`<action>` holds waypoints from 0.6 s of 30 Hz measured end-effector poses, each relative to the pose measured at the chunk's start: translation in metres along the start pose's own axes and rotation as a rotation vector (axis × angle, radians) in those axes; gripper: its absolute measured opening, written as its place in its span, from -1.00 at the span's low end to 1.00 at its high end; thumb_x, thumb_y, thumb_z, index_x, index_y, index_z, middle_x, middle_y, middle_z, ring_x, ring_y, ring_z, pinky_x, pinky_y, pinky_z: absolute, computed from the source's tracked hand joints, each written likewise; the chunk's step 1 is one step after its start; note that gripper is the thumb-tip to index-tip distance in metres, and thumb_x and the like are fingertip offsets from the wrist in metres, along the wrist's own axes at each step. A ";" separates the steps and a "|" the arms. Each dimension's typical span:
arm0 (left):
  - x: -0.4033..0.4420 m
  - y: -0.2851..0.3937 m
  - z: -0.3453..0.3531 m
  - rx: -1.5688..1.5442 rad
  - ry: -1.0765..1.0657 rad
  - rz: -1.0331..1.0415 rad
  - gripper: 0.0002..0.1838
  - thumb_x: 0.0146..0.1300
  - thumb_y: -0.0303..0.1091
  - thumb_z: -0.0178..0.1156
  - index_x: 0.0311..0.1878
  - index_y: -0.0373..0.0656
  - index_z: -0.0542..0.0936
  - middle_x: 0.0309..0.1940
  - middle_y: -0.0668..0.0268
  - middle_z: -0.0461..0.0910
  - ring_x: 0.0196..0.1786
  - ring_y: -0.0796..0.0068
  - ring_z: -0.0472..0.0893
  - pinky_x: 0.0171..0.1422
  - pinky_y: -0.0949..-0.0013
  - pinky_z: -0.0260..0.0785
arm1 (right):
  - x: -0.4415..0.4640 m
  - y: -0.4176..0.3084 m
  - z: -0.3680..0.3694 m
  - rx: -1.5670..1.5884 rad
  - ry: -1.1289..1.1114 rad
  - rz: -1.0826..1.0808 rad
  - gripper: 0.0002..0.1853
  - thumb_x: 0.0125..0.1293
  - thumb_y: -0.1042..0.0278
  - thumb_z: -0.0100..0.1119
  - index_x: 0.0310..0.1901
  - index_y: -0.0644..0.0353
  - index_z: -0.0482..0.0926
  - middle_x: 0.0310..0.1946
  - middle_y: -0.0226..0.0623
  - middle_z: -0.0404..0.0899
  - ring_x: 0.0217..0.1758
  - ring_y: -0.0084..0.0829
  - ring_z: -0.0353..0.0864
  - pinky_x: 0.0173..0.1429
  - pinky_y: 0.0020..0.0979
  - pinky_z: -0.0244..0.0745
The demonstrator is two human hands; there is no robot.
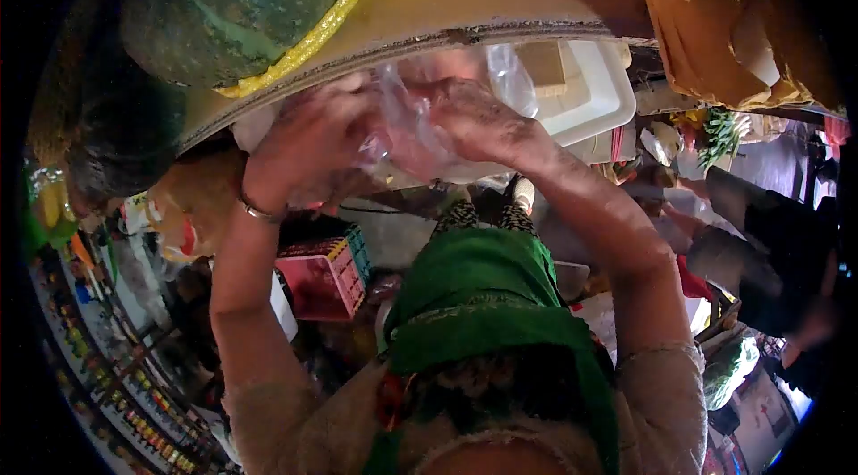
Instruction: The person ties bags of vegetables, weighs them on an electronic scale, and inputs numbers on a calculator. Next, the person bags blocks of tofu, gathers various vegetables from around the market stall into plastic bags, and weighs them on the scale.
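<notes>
Clear plastic bag (407, 125) between the hands, long side pointing roughly toward the body. Right hand (475, 117) at its edge, left hand (322, 126) close, blurred; can't tell either finger closure.

Stocked shelves (147, 412) stand left of grey floor (393, 225)

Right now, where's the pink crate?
Head view, left side: the pink crate sits low, between the left forearm and the green apron.
</notes>
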State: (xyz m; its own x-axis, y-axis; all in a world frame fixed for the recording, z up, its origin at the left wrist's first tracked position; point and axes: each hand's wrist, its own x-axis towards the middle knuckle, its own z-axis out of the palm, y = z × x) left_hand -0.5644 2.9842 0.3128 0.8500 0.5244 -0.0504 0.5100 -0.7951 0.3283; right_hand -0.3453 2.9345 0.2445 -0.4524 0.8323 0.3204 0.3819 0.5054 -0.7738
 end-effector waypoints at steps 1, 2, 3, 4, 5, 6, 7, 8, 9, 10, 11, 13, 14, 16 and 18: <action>0.001 -0.001 -0.003 -0.002 -0.001 0.001 -0.69 0.11 -0.36 0.23 -0.04 -0.13 0.56 -0.19 0.07 0.56 -0.06 0.03 0.55 0.10 0.13 0.40 | -0.002 0.000 0.001 -0.071 -0.138 0.078 -0.72 0.19 0.50 -0.03 -0.06 0.29 0.50 -0.21 0.04 0.61 -0.17 -0.07 0.64 -0.09 -0.11 0.48; 0.000 -0.002 -0.005 -0.014 -0.089 -0.128 -0.65 0.12 -0.38 0.21 0.02 -0.14 0.55 -0.08 0.07 0.55 0.02 0.02 0.53 0.16 0.14 0.38 | -0.005 0.001 0.002 -0.140 -0.278 0.156 -0.75 0.19 0.47 -0.03 -0.11 0.29 0.49 -0.27 0.03 0.61 -0.19 -0.03 0.63 -0.12 -0.08 0.47; 0.000 -0.005 -0.005 -0.025 -0.130 -0.196 -0.63 0.13 -0.39 0.21 0.05 -0.15 0.54 -0.03 0.07 0.55 0.06 0.01 0.52 0.19 0.15 0.37 | -0.009 0.002 0.002 -0.210 -0.421 0.233 -0.79 0.19 0.44 -0.03 -0.15 0.29 0.48 -0.32 0.02 0.61 -0.21 0.00 0.62 -0.14 -0.06 0.45; 0.000 -0.008 -0.004 -0.032 -0.172 -0.265 -0.61 0.14 -0.40 0.20 0.08 -0.15 0.54 0.02 0.07 0.55 0.10 0.01 0.51 0.22 0.16 0.36 | -0.013 0.004 0.003 -0.284 -0.566 0.305 -0.81 0.19 0.40 -0.03 -0.20 0.28 0.47 -0.38 0.02 0.61 -0.23 0.04 0.61 -0.17 -0.04 0.44; 0.003 -0.017 -0.003 -0.203 -0.075 -0.020 -0.62 0.19 -0.34 0.20 0.09 -0.16 0.53 0.07 0.10 0.55 0.11 0.06 0.52 0.23 0.18 0.37 | -0.025 0.012 0.005 -0.248 -0.503 0.265 -0.83 0.19 0.42 -0.02 -0.21 0.26 0.48 -0.41 0.04 0.59 -0.23 0.05 0.60 -0.18 -0.01 0.41; 0.004 -0.032 0.001 -0.287 -0.020 0.101 -0.63 0.22 -0.32 0.20 0.10 -0.17 0.53 0.09 0.12 0.54 0.11 0.08 0.53 0.23 0.19 0.38 | -0.031 0.010 -0.002 -0.262 -0.514 0.309 -0.84 0.19 0.43 -0.02 -0.21 0.24 0.48 -0.40 0.03 0.59 -0.22 0.04 0.61 -0.17 -0.01 0.41; 0.005 -0.046 0.005 -0.365 0.027 0.225 -0.63 0.24 -0.29 0.19 0.10 -0.17 0.53 0.11 0.14 0.54 0.12 0.11 0.54 0.23 0.21 0.39 | -0.037 0.006 -0.007 -0.274 -0.524 0.355 -0.84 0.20 0.44 -0.03 -0.21 0.22 0.49 -0.39 0.03 0.60 -0.20 0.03 0.61 -0.16 -0.02 0.40; -0.003 -0.074 0.021 -0.253 0.080 0.005 -0.63 0.29 -0.25 0.16 0.12 -0.19 0.51 0.13 0.12 0.53 0.13 0.16 0.54 0.23 0.21 0.38 | -0.042 0.007 -0.006 -0.267 -0.502 0.415 -0.79 0.19 0.45 -0.01 -0.14 0.19 0.51 -0.36 0.02 0.61 -0.16 0.01 0.62 -0.12 -0.05 0.42; -0.005 -0.086 0.039 -0.195 0.110 -0.103 -0.62 0.31 -0.23 0.15 0.13 -0.19 0.51 0.15 0.12 0.52 0.13 0.19 0.54 0.23 0.21 0.38 | -0.044 0.008 -0.005 -0.274 -0.512 0.442 -0.76 0.18 0.45 -0.01 -0.10 0.17 0.51 -0.34 -0.01 0.62 -0.15 0.00 0.62 -0.10 -0.06 0.43; -0.006 -0.098 0.056 -0.140 0.133 -0.212 -0.62 0.33 -0.21 0.13 0.13 -0.20 0.50 0.16 0.11 0.52 0.14 0.21 0.54 0.23 0.21 0.38 | -0.046 0.008 -0.005 -0.278 -0.516 0.457 -0.74 0.18 0.45 0.00 -0.08 0.16 0.52 -0.32 -0.02 0.62 -0.14 -0.01 0.62 -0.09 -0.06 0.43; -0.006 -0.108 0.067 -0.131 0.153 -0.280 -0.62 0.33 -0.21 0.13 0.14 -0.20 0.50 0.16 0.11 0.51 0.14 0.21 0.54 0.24 0.21 0.38 | -0.048 0.008 -0.005 -0.282 -0.520 0.473 -0.72 0.18 0.46 0.00 -0.06 0.15 0.52 -0.31 -0.03 0.63 -0.13 -0.02 0.62 -0.08 -0.07 0.43; -0.002 -0.113 0.077 -0.149 0.185 -0.353 -0.62 0.33 -0.22 0.13 0.14 -0.20 0.49 0.16 0.12 0.51 0.14 0.21 0.53 0.24 0.21 0.37 | -0.052 0.008 -0.006 -0.231 -0.443 0.416 -0.70 0.19 0.45 0.00 -0.02 0.12 0.52 -0.27 -0.09 0.64 -0.12 -0.04 0.63 -0.04 -0.06 0.44; 0.000 -0.116 0.081 -0.170 0.197 -0.359 -0.62 0.33 -0.22 0.13 0.14 -0.21 0.49 0.16 0.12 0.51 0.15 0.21 0.53 0.25 0.21 0.36 | -0.053 0.011 -0.011 -0.244 -0.443 0.420 -0.70 0.19 0.47 -0.01 -0.03 0.12 0.52 -0.26 -0.11 0.64 -0.13 -0.04 0.62 -0.05 -0.07 0.45; 0.008 -0.114 0.082 -0.203 0.205 -0.344 -0.62 0.33 -0.22 0.13 0.14 -0.21 0.49 0.16 0.12 0.51 0.15 0.21 0.52 0.25 0.21 0.36 | -0.058 0.016 -0.030 -0.283 -0.302 0.393 -0.69 0.23 0.51 -0.03 0.01 0.11 0.52 -0.30 -0.15 0.64 -0.18 -0.20 0.66 -0.10 -0.21 0.52; 0.019 -0.107 0.085 -0.230 0.199 -0.320 -0.61 0.33 -0.23 0.12 0.15 -0.21 0.48 0.17 0.12 0.50 0.15 0.21 0.52 0.26 0.21 0.35 | -0.063 0.026 -0.047 -0.109 0.047 0.497 -0.75 0.28 0.49 -0.01 -0.03 0.20 0.52 -0.24 -0.05 0.64 -0.17 -0.07 0.63 -0.06 -0.19 0.52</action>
State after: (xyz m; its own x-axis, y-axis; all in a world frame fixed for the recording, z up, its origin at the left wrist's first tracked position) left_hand -0.5917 3.0538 0.1965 0.6002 0.7998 -0.0082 0.6818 -0.5062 0.5282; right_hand -0.2686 2.9058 0.2298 -0.1589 0.9862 -0.0460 0.6248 0.0644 -0.7781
